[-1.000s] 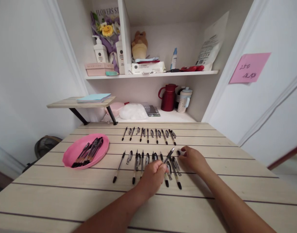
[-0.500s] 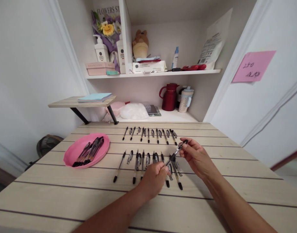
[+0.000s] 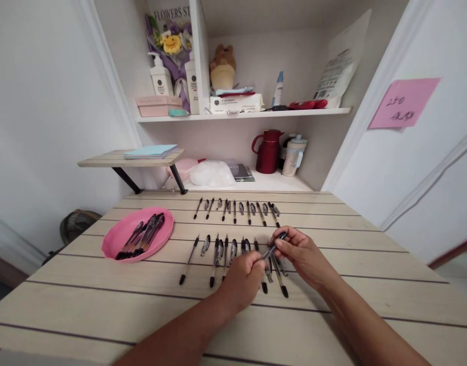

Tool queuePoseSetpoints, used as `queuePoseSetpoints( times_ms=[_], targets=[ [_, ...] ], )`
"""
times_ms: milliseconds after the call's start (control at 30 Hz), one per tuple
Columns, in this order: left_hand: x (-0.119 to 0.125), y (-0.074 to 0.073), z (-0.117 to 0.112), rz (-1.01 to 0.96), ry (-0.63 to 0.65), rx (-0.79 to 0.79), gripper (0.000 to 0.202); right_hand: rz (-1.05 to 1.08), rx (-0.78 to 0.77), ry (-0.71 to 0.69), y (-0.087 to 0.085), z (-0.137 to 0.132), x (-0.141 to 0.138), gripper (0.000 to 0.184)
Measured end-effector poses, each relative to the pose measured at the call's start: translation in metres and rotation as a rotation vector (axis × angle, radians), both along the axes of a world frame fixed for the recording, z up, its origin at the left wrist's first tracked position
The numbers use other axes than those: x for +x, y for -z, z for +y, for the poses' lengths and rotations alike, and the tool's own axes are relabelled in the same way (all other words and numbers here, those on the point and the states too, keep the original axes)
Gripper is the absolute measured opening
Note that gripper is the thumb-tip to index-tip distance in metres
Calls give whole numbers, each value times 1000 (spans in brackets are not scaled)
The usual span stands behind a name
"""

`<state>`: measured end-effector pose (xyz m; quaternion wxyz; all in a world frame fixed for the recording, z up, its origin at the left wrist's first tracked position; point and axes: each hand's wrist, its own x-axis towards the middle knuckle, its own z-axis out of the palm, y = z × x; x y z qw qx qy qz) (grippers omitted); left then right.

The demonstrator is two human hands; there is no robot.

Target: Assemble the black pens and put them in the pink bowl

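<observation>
Both hands meet over the near row of pens (image 3: 222,254) on the wooden table (image 3: 332,305). My left hand (image 3: 241,282) is closed round the lower end of a black pen (image 3: 270,250). My right hand (image 3: 299,254) pinches the cap on that pen's upper end. Several pens and loose caps lie under and around the hands. A second row of pens and caps (image 3: 237,208) lies farther back.
A pink plate (image 3: 115,239) with several capped pens sits at the left. Behind the table a small raised shelf (image 3: 104,161) carries a blue notebook. Wall shelves hold a red jug (image 3: 267,151), a mug, bottles and boxes. A pink note (image 3: 403,102) sticks on the right wall.
My right hand lifted a cap from the table, brought it to the tip of the pen in my left hand, and now closes on the pen's end. The left hand barely moved.
</observation>
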<state>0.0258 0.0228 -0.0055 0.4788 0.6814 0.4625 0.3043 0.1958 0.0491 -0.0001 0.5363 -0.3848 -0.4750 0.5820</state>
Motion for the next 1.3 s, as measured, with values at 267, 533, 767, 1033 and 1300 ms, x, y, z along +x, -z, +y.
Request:
queuePoseSetpoints(
  times_ms=[267,533,767,1033,1300],
  targets=[
    [1,-1,-2,36,-41,108,23,-2,23,-4,0,-3,-6,22],
    [-12,-18,6,249,-126,374,26,57,9,42,4,0,-5,32],
    [-116,-65,38,829,-641,505,30,6,-12,399,17,23,40,33],
    [-208,-59,49,1120,-857,162,27,-113,-95,368,39,34,42,31],
    [-196,-58,49,1093,-825,250,31,-203,-101,431,37,48,57,29]
  ],
)
